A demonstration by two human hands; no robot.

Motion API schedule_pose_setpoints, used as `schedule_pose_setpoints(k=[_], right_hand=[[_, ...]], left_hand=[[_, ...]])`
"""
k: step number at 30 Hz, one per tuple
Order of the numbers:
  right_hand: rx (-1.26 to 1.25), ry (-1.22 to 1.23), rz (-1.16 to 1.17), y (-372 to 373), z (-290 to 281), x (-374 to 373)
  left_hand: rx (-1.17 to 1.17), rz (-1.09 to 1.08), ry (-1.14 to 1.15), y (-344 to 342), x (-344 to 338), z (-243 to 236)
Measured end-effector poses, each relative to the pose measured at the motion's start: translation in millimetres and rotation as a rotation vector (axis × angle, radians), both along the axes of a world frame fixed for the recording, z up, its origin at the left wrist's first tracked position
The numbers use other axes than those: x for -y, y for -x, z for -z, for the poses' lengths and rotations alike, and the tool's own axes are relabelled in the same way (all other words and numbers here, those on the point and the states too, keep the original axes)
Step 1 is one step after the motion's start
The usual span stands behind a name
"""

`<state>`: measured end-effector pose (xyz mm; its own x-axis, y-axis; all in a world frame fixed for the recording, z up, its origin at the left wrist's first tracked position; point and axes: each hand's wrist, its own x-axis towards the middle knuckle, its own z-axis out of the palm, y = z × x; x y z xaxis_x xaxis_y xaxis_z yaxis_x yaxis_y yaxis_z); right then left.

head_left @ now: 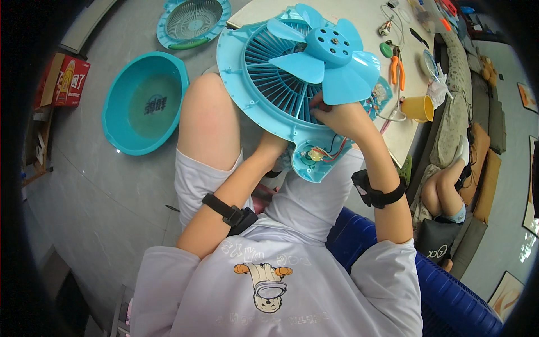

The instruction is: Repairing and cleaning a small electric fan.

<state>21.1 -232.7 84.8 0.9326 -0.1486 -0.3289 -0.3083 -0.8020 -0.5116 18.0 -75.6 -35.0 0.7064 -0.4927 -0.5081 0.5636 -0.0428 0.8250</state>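
Note:
A light blue fan housing (236, 84) with a round slatted grille lies tilted over my lap and the table's near edge. Mounted on its face is a blue fan blade (334, 45) with several vanes. My left hand (272, 147) reaches beneath the housing's lower rim, its fingers hidden. At the grille, under a vane, the fingers of my right hand (339, 119) are bent and drawn together; what they pinch is hidden. An opened control section (315, 154) juts from the housing toward me, with red and dark wires running from a small part in it.
On the table (359, 11) lie orange-handled pliers (397, 72), a green disc (386, 50), a cable and a yellow cup (418, 108). A teal basin (115, 112) and a round fan grille cover (193, 19) are at the left. Someone's bare legs (443, 191) rest on the sofa at the right.

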Motion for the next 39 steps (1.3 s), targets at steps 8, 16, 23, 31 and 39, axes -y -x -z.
schedule_pose_setpoints(k=[8,16,23,31,39], right_hand=[[0.028,-0.062,0.045,2,9,3],[0.044,0.069,0.009,-1,9,-4],[0.053,0.13,0.008,-1,12,-7],[0.149,-0.057,0.132,10,18,2],[0.094,0.055,0.028,3,8,1]], left_hand=[[-0.536,-0.15,0.583,-5,10,14],[-0.792,-0.198,0.826,-6,15,22],[-0.775,-0.179,0.7,-5,10,37],[-0.61,-0.094,0.575,-4,3,0],[-0.644,-0.156,0.62,-1,4,-3]])
